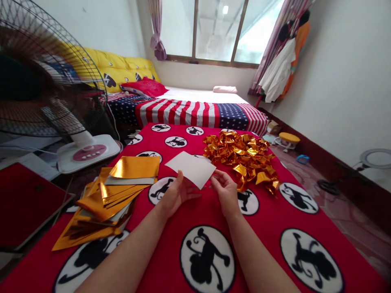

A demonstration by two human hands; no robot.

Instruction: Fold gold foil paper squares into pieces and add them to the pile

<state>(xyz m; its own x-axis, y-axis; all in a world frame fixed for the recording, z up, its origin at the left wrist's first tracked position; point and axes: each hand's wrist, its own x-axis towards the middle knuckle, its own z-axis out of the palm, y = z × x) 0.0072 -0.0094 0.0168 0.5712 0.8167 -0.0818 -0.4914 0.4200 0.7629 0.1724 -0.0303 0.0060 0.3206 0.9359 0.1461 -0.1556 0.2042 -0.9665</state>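
A white-faced sheet of paper (192, 167) is held up between both hands above the red patterned cloth (189, 211). My left hand (179, 192) grips its near left edge, thumb on top and fingers beneath. My right hand (224, 188) pinches its right corner between thumb and fingertips. Left of the hands lies a loose stack of gold sheets (134, 167), some turned grey side up. Beyond my right hand is a heap of folded gold foil pieces (241, 150).
A standing fan (88, 152) is at the left, beside a dark red board (27, 203). Behind the cloth-covered surface is a bed with a striped and starred cover (183, 113). A yellow-topped stool (288, 137) and a ring light (377, 158) stand at the right.
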